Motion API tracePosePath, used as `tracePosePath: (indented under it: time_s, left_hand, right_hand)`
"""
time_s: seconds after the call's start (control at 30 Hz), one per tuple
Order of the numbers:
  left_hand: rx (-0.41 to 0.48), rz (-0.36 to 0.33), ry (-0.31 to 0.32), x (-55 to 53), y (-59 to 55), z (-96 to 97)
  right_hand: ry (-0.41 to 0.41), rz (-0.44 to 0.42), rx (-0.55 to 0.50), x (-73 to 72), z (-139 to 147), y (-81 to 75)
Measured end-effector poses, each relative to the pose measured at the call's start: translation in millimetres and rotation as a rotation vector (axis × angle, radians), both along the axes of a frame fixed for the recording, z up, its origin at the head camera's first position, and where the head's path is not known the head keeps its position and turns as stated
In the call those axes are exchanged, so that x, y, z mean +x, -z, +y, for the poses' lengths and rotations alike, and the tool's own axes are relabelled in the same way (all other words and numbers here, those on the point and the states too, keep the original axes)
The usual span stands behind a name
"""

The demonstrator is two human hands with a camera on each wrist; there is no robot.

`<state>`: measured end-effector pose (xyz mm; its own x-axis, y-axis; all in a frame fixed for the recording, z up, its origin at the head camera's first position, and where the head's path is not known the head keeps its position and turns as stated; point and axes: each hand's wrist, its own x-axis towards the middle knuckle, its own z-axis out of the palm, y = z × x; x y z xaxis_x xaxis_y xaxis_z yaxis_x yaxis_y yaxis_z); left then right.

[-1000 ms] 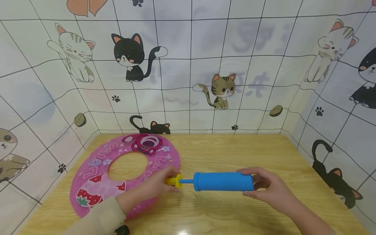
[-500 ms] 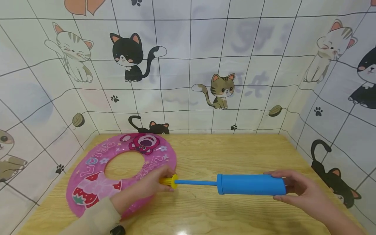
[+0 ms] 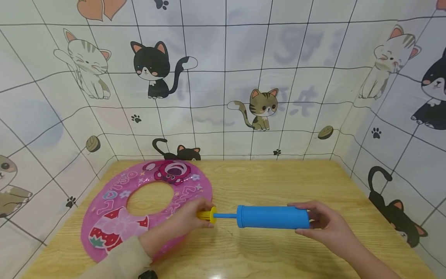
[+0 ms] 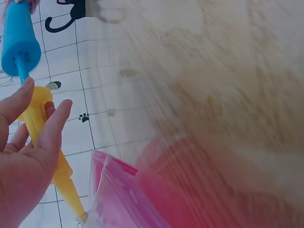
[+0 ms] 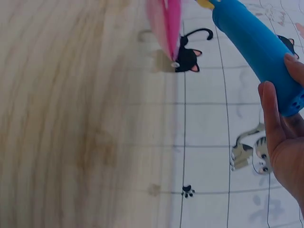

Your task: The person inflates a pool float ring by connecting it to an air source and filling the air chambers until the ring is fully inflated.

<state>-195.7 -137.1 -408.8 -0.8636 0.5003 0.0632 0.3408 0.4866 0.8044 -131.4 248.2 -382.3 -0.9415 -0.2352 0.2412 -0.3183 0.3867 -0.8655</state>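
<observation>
A blue hand air pump (image 3: 273, 217) lies level above the table, its thin rod (image 3: 225, 216) partly out of the barrel. My left hand (image 3: 188, 219) grips the yellow handle (image 3: 208, 215) at the rod's end. In the left wrist view, the yellow part tapers to a nozzle (image 4: 70, 195) that meets a clear piece at the edge of a pink swim ring (image 4: 107, 190); whether it sits inside cannot be told. My right hand (image 3: 325, 226) holds the barrel's far right end, thumb and fingers on either side. The ring lies under and beside my left forearm.
The wood-grain table (image 3: 271, 178) is bounded at the back and sides by a white sheet (image 3: 209, 77) printed with cats and grid lines. A dark item (image 3: 148, 274) shows beside the left sleeve at the bottom edge.
My right hand first drew the barrel rightward, lengthening the exposed rod, then brought it back left, so less rod shows now. My left hand stayed nearly in place.
</observation>
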Motion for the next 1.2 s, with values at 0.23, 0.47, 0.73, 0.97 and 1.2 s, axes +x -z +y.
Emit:
tracePosePath:
  time_s: [0.23,0.47,0.73,0.97,1.2]
  left_hand:
    - [-0.025,-0.013,-0.018,1.6,1.2,11.0]
    - [-0.014,-0.020,0.009,8.2,2.0,18.6]
    - [-0.015,0.009,0.006,5.8,3.3,8.4]
    - [-0.022,0.026,-0.006,-4.5,2.6,-13.7]
    - [-0.015,0.053,0.012,-11.9,3.0,-31.6]
  right_hand:
    - [-0.023,-0.115,-0.117,-4.8,-25,7.1]
    - [-0.076,-0.118,-0.073,-6.1,-36,15.5]
    - [-0.098,0.031,0.041,-3.5,-26,6.6]
    - [-0.074,0.165,0.107,0.4,-1,-2.0]
    - [-0.034,0.217,0.136,6.3,24,-4.7]
